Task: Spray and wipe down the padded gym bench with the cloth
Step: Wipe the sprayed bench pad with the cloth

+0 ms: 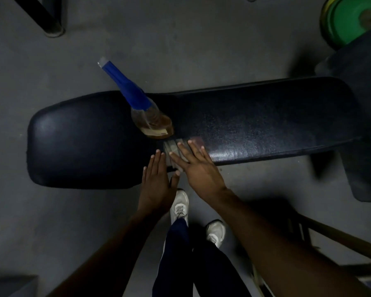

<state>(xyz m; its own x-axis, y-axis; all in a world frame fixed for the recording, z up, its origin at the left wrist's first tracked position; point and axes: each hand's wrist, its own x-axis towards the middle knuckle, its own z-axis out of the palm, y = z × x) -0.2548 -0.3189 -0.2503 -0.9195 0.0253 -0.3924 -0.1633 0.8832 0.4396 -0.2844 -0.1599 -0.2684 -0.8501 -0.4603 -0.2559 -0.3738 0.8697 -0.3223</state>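
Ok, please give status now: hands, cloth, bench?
Right hand flat on cloth, left hand open beside it. Bench shiny. Spray bottle standing on the pad, near the cloth.

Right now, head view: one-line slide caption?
Both hands, left hand and right hand, press a folded grey cloth onto the black padded bench beside a blue-topped spray bottle.

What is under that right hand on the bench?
A folded cloth lies flat on the padded bench, pressed by the right hand. Part of it is hidden beneath the hand.
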